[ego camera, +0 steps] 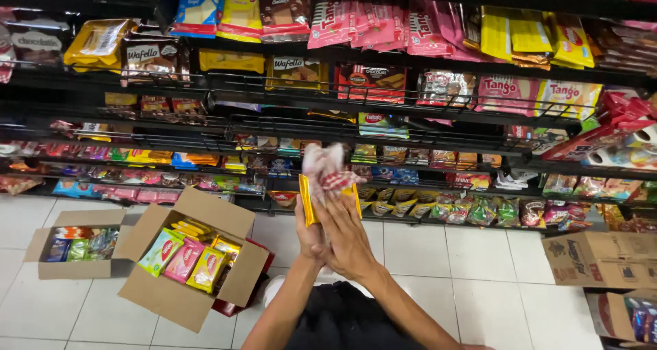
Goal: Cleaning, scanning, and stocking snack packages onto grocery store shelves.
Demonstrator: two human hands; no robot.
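Observation:
Both hands are raised together in front of the snack shelves. My left hand [309, 235] and my right hand [350, 235] grip a yellow snack packet [308, 198] from below. A pink and white cloth [324, 166], blurred by motion, sits bunched on top of the packet, at my right fingertips. Which hand holds the cloth is not clear. Black wire shelves [342, 127] full of wafer and biscuit packs stand just behind the packet.
An open cardboard box [195, 296] with pink, green and yellow packs lies on the white tile floor at lower left. A smaller open box [75, 268] sits further left. More cardboard boxes [602, 257] stand at the right by the shelf.

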